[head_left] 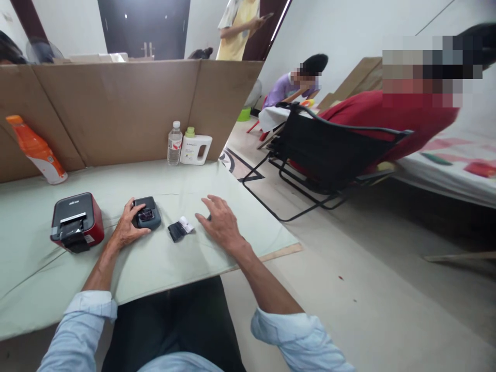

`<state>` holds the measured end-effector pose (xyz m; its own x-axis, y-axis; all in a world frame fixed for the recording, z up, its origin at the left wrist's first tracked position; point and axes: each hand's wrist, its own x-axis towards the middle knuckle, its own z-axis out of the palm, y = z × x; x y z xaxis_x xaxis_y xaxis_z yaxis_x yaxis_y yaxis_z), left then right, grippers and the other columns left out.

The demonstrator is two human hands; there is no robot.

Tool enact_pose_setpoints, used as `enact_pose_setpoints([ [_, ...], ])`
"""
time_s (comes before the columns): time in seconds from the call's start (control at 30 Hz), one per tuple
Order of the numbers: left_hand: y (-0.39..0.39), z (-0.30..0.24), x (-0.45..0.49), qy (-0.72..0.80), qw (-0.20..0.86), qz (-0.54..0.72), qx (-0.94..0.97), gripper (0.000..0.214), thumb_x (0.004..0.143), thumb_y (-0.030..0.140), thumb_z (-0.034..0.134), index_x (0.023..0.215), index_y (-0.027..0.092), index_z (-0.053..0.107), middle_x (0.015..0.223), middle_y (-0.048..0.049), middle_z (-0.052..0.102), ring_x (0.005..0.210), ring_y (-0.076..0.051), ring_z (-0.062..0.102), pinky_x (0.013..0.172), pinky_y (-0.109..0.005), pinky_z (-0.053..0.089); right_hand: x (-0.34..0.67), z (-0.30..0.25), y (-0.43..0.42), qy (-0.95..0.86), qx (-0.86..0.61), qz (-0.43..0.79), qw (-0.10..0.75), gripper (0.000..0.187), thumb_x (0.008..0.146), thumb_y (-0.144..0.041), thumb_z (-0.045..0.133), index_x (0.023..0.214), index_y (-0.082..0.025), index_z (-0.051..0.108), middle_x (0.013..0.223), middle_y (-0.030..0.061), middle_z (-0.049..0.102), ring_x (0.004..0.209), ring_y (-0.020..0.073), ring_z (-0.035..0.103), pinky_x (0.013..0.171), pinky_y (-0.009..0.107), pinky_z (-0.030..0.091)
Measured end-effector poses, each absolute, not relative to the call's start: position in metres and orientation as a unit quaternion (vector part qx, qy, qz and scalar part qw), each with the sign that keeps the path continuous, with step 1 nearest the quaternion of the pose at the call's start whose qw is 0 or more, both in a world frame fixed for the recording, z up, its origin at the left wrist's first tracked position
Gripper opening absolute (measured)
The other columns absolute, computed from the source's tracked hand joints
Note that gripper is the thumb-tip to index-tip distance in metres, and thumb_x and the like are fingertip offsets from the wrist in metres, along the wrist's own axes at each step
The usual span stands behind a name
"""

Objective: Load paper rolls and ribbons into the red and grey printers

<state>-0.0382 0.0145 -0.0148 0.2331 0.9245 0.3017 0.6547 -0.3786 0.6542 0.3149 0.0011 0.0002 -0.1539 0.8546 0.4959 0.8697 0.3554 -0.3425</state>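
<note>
Dark grey plastic: a small device (pixel 149 219) with a glossy dark panel on top lies on the pale green desk (pixel 155 268), at the fingers of the left hand (pixel 127 225). Those fingers are curved around its left side, forefinger over the top, thumb at the near edge; gripping it. The right hand (pixel 222 221) has its fingers spread, nothing seen held. Between the two hands, apart from the device and near the right thumb, lies a crumpled black-and-white packet (pixel 180 229) (contents, if any, not visible).

Left of the left hand: black-and-red machine (pixel 77 219), with a shiny strip across its front.

Containers, along the cardboard panel (pixel 135 113) at the back. Clear bottle (pixel 174 144), white cap on, upright; contents look colourless, fill level not readable. White jug (pixel 196 150), green cap on, just beside it; opaque, inside unseen. Orange bottle (pixel 39 152), cap on, slanting in this view (orange may be sleeve or liquid, cannot tell).

Hard to make out: dark patch by the right thumb; undersides of both hands; print on the labels. Person in red (pixel 391 121), in a black chair (pixel 333 147), is blurred, head partly pixelated. Person in yellow (pixel 240 31) is cut off by the top edge.
</note>
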Motion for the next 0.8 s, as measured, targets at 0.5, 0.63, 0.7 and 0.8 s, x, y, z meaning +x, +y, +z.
enact_pose_setpoints([
  [0.5, 0.012, -0.015, -0.036, 0.536, 0.181, 0.324, 0.758, 0.100, 0.066, 0.032, 0.088, 0.157, 0.020, 0.050, 0.174, -0.0204, 0.032, 0.161, -0.041, 0.034, 0.130, -0.058, 0.034, 0.191, -0.031, 0.009, -0.822, -0.470, 0.175, 0.270, 0.087, 0.094, -0.049, 0.078, 0.164, -0.015, 0.038, 0.153, 0.0224, 0.060, 0.140, 0.0345, 0.060, 0.115, 0.049, 0.052],
  [0.63, 0.012, -0.016, -0.038, 0.558, 0.169, 0.307, 0.752, 0.102, 0.067, 0.037, 0.089, 0.159, 0.023, 0.048, 0.171, -0.0182, 0.039, 0.160, -0.043, 0.036, 0.129, -0.059, 0.036, 0.191, -0.039, 0.013, -0.818, -0.455, 0.197, 0.291, 0.079, 0.097, -0.041, 0.074, 0.165, -0.021, 0.037, 0.158, 0.0197, 0.057, 0.146, 0.0328, 0.056, 0.119, 0.050, 0.048],
  [0.7, 0.013, -0.015, -0.039, 0.558, 0.164, 0.302, 0.756, 0.102, 0.067, 0.038, 0.088, 0.159, 0.023, 0.048, 0.170, -0.0173, 0.041, 0.159, -0.043, 0.037, 0.129, -0.059, 0.037, 0.190, -0.042, 0.014, -0.815, -0.449, 0.206, 0.302, 0.076, 0.099, -0.037, 0.070, 0.165, -0.021, 0.038, 0.158, 0.0195, 0.056, 0.146, 0.0316, 0.055, 0.121, 0.049, 0.047],
  [0.8, 0.022, -0.010, -0.032, 0.551, 0.160, 0.292, 0.765, 0.102, 0.067, 0.043, 0.088, 0.159, 0.024, 0.047, 0.169, -0.0169, 0.042, 0.159, -0.043, 0.037, 0.128, -0.059, 0.039, 0.196, -0.042, 0.022, -0.812, -0.447, 0.209, 0.312, 0.073, 0.098, -0.033, 0.067, 0.163, -0.013, 0.040, 0.156, 0.0219, 0.057, 0.145, 0.0307, 0.055, 0.121, 0.045, 0.046],
])
